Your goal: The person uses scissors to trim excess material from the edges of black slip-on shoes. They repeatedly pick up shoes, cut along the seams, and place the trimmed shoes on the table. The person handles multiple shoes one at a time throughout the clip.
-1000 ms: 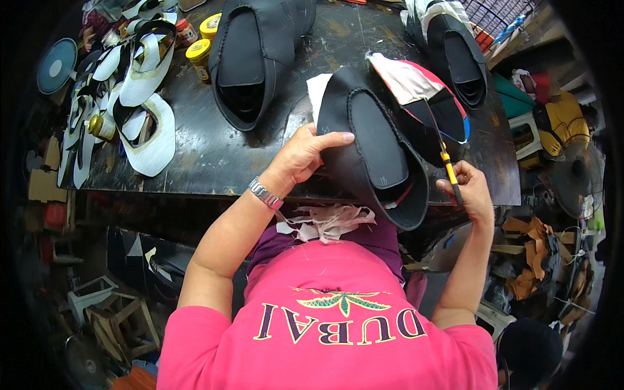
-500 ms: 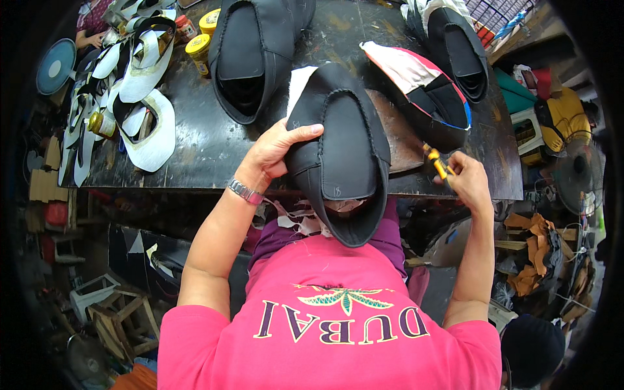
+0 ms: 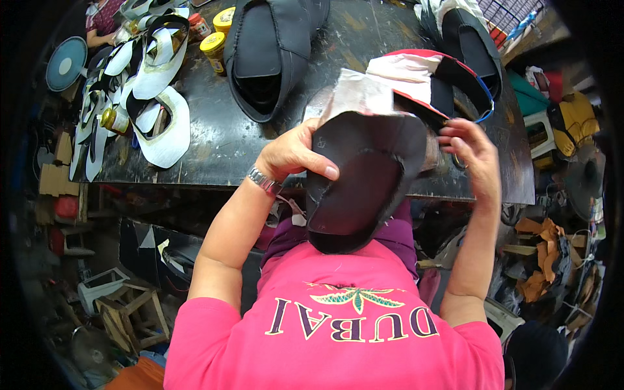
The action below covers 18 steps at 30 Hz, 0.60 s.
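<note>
My left hand (image 3: 292, 156) grips the left edge of a large black shoe upper (image 3: 357, 182), thumb on its inner face. The upper is lifted off the dark worktable (image 3: 221, 149) and tipped toward my chest, with a white lining piece (image 3: 357, 94) showing at its top. My right hand (image 3: 469, 153) is raised at the upper's right edge, its fingertips pinching there. I cannot see the yellow-handled tool in it. Just behind lies a red, white and black upper (image 3: 435, 78).
Another black upper (image 3: 266, 58) lies at the table's middle back, and one more (image 3: 471, 39) at the back right. White and black cut pieces (image 3: 156, 123) and yellow-lidded jars (image 3: 214, 45) crowd the left. Wooden stools (image 3: 130, 312) and brown scraps (image 3: 539, 260) cover the floor.
The black upper has been lifted from the table and turned up toward me. My right hand rose from the table edge to the upper's right side; the yellow-handled tool is out of sight.
</note>
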{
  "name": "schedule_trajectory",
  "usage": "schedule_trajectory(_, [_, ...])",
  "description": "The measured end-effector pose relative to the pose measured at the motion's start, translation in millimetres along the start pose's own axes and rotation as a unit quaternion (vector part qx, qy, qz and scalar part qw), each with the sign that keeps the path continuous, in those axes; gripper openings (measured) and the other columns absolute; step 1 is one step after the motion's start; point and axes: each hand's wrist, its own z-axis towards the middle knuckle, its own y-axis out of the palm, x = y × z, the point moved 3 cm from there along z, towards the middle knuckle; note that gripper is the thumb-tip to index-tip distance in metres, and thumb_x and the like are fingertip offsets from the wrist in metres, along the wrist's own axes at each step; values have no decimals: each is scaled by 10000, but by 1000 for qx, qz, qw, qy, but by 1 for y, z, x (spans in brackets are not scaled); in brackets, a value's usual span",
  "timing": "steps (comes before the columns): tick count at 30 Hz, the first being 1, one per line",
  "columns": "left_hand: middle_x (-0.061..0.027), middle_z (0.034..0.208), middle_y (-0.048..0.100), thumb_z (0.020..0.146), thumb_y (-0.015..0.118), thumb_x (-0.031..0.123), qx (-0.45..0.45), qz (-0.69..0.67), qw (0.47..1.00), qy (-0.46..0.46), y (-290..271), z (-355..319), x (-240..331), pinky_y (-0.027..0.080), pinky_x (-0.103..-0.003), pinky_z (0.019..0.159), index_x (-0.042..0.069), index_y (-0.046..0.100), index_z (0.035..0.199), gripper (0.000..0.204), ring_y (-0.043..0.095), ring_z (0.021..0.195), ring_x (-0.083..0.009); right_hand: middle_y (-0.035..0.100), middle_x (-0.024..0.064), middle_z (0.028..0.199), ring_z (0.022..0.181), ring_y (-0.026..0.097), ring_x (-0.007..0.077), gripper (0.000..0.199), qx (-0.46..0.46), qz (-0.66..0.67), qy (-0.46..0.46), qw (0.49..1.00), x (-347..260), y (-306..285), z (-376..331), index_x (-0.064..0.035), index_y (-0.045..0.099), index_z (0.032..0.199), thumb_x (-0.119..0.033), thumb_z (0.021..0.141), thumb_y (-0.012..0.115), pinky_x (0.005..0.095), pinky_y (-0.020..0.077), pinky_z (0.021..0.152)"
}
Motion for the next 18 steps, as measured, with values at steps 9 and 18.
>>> schedule_trajectory(9, [-23, 1050, 680, 701, 844, 117, -44, 245, 968, -25, 8, 16, 18, 479, -258, 892, -7, 634, 1188, 545, 602, 948, -99, 641, 113, 1214, 1029, 637, 177, 427, -154, 457, 109, 869, 51, 101, -7, 1, 579, 1274, -103, 873, 682, 322, 530, 879])
schedule_trajectory(18, [-30, 1115, 676, 702, 812, 14, 40, 188, 981, 9, 5, 15, 23, 472, -266, 943, -19, 611, 1240, 575, 599, 1009, -104, 671, 94, 1153, 1045, 645, 171, 382, -33, 472, 96, 876, -9, 91, -24, 9, 577, 1281, -216, 973, 599, 303, 500, 927])
